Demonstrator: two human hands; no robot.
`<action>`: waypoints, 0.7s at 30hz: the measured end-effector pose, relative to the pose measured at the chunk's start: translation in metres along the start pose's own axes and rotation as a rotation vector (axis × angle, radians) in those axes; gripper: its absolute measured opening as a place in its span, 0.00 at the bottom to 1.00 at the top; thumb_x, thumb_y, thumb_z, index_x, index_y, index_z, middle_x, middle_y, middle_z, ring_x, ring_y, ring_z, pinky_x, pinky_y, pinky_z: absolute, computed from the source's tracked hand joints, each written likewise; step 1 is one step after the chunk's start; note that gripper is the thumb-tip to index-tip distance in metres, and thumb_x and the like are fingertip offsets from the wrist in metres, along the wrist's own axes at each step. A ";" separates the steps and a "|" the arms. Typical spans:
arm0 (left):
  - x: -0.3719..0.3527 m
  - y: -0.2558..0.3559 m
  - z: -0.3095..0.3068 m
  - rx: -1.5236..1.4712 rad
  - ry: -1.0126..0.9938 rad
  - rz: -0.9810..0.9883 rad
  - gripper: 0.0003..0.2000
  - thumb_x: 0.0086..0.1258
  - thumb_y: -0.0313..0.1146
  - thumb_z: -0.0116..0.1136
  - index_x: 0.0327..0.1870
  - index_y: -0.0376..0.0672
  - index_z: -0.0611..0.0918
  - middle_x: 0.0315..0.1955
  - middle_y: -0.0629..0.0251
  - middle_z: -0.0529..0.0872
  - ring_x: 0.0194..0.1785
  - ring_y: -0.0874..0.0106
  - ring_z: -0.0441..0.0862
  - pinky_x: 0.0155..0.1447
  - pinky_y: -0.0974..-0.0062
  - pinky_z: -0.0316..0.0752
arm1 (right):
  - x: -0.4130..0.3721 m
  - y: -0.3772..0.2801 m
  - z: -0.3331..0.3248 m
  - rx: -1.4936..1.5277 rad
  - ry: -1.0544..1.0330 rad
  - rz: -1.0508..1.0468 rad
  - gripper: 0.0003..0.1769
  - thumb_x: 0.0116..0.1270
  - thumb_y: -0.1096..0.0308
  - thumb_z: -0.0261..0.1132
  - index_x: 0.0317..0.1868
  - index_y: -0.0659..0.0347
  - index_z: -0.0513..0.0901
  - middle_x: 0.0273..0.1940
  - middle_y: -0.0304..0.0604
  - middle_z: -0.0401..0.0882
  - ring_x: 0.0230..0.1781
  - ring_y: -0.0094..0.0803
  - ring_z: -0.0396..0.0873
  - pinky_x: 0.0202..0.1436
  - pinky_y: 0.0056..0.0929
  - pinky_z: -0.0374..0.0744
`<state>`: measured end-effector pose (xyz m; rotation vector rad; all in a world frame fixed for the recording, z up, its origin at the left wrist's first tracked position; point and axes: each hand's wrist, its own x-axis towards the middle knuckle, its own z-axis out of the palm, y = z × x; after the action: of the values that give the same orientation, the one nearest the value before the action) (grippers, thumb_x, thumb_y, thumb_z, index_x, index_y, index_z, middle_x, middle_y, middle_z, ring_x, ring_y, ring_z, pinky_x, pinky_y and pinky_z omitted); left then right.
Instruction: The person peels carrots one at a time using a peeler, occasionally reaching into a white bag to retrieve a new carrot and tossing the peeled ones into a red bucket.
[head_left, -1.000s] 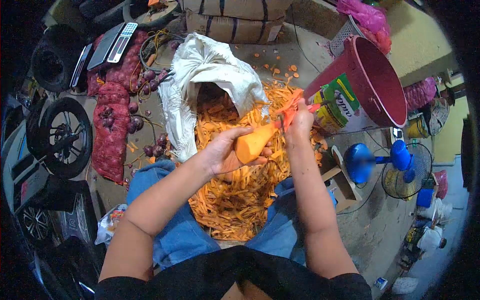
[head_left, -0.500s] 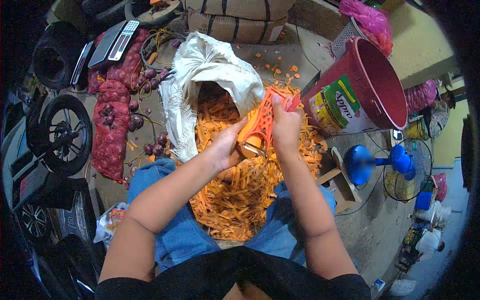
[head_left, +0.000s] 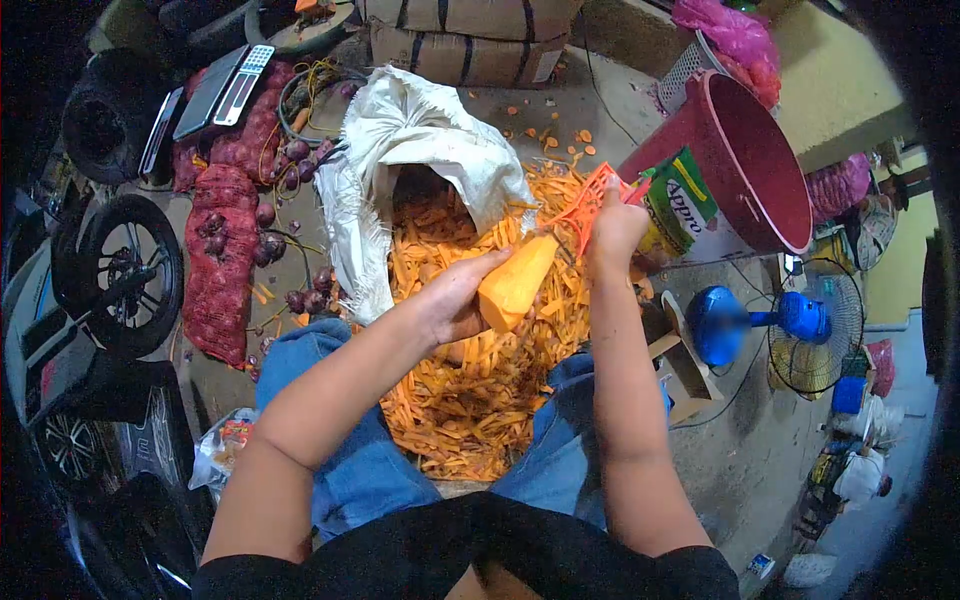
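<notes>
My left hand (head_left: 455, 300) is closed around a peeled carrot (head_left: 516, 284), whose thick cut end points down toward me. In my right hand (head_left: 614, 232) is a red-orange peeler (head_left: 580, 212) with a perforated body, held off the carrot's far end to the right. Orange peelings (head_left: 455, 400) lie in a thick pile under both hands and between my knees. A white woven sack (head_left: 430, 125) with a wide mouth lies just beyond, with dark, unpeeled-looking carrots partly visible inside.
To the right a dark red bucket (head_left: 715, 170) leans toward the pile, near a blue fan (head_left: 800, 320) and an open cardboard box (head_left: 685, 370). Red net bags of onions (head_left: 215, 270) and a scale (head_left: 225, 90) are at left. Cartons (head_left: 470, 50) stand behind.
My right hand has moved right and slightly away with the peeler, coming off the carrot. More of the carrot's bare surface shows; my left hand has barely moved.
</notes>
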<state>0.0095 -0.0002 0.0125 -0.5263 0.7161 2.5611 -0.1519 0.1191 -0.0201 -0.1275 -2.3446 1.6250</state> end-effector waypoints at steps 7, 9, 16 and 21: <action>-0.004 0.002 -0.011 0.013 0.166 0.007 0.17 0.63 0.44 0.38 0.42 0.39 0.70 0.29 0.63 0.77 0.31 0.73 0.76 0.36 0.74 0.73 | -0.002 -0.021 -0.016 0.624 -0.201 0.209 0.11 0.57 0.68 0.54 0.34 0.70 0.71 0.28 0.40 0.73 0.22 0.26 0.71 0.25 0.22 0.70; 0.003 0.003 -0.019 0.022 0.154 0.026 0.17 0.62 0.44 0.39 0.42 0.39 0.70 0.32 0.63 0.77 0.33 0.72 0.76 0.40 0.73 0.72 | -0.035 -0.033 -0.004 0.483 -0.346 0.134 0.11 0.57 0.66 0.55 0.30 0.68 0.72 0.23 0.37 0.70 0.20 0.23 0.67 0.23 0.21 0.67; 0.002 -0.001 -0.012 0.079 0.220 0.130 0.17 0.63 0.43 0.37 0.44 0.41 0.70 0.36 0.65 0.77 0.38 0.73 0.76 0.44 0.73 0.71 | -0.078 -0.050 0.005 0.378 -0.433 -0.050 0.14 0.57 0.63 0.54 0.28 0.69 0.72 0.23 0.37 0.71 0.24 0.21 0.66 0.28 0.23 0.66; -0.009 0.000 0.000 0.237 0.147 -0.013 0.16 0.65 0.41 0.34 0.44 0.37 0.67 0.30 0.58 0.77 0.30 0.72 0.77 0.34 0.77 0.73 | -0.016 -0.021 -0.003 0.105 -0.131 -0.051 0.14 0.56 0.63 0.55 0.24 0.69 0.71 0.22 0.38 0.71 0.21 0.23 0.64 0.23 0.26 0.65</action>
<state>0.0169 -0.0034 0.0165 -0.6410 1.0468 2.3998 -0.1335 0.1106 -0.0030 0.0613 -2.3290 1.7772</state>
